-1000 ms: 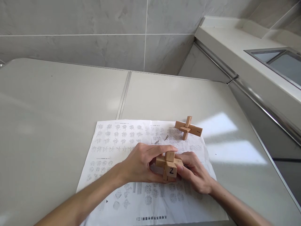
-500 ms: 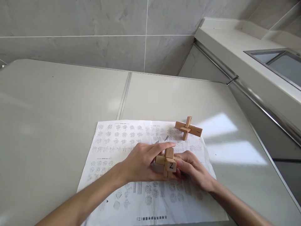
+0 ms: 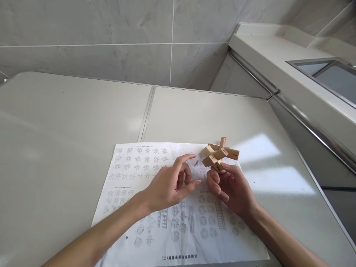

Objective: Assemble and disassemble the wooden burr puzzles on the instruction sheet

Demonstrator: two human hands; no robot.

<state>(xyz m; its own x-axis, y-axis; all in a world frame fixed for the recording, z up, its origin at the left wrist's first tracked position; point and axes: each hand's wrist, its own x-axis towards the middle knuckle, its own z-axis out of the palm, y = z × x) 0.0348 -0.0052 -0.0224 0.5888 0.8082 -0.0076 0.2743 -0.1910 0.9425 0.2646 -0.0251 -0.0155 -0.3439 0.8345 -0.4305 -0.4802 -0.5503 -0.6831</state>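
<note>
Right hand: thumb and fingers pinch the interlocked wooden burr by its end marked 3, above the printed sheet.
Left hand: empty, thumb and forefinger apart, just beside the burr.
Steady grip: a light, low pinch should keep the joints seated; two-handed support would make turning safer.
Wooden cross: behind the burr, marked 1.
Lettering: burr shows 2 and 3; sheet's Chinese heading upside down, captions too small.

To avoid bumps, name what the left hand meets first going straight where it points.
Likely the wooden assembly in the right hand, just ahead of the left hand, though depth is unclear.
</note>
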